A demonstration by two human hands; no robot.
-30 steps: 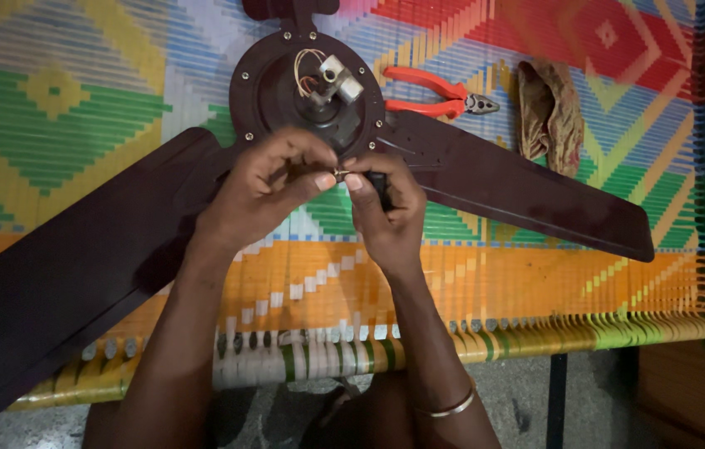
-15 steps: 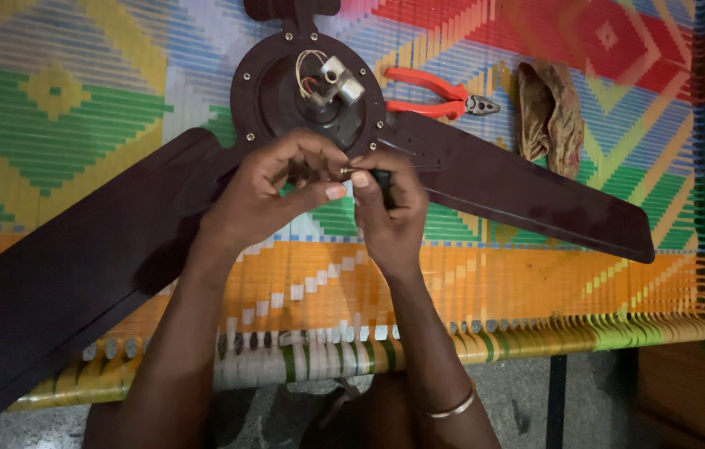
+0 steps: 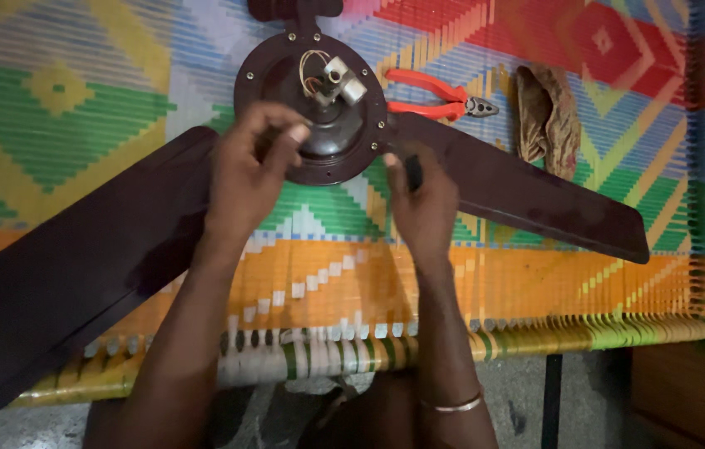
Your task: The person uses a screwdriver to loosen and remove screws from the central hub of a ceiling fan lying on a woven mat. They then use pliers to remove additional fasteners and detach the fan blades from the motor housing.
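Nearest: the woven cot's edge (image 3: 452,341), bound in green, white and yellow strapping, with bare grey floor (image 3: 585,407) beneath. Two forearms reach out over it; a thin metal bangle (image 3: 452,406) sits on the right wrist. Left hand (image 3: 248,170) rests at the rim of the dark brown ceiling fan's motor housing (image 3: 319,154), fingers (image 3: 286,137) curled loosely against the edge; cannot tell whether anything small is pinched there. Right hand (image 3: 423,204) lies at the root of the right fan blade (image 3: 527,195), fingers closed around a small dark tool (image 3: 412,170) whose tip barely shows. The fan lies flat on the brightly patterned weave, left blade (image 3: 61,274) stretching toward the near corner. At the hub, a short shaft with loose wires (image 3: 313,71) beside it. Beyond the housing, orange-handled pliers (image 3: 436,96) lie on the weave, and just right of them a crumpled brown cloth (image 3: 548,120).
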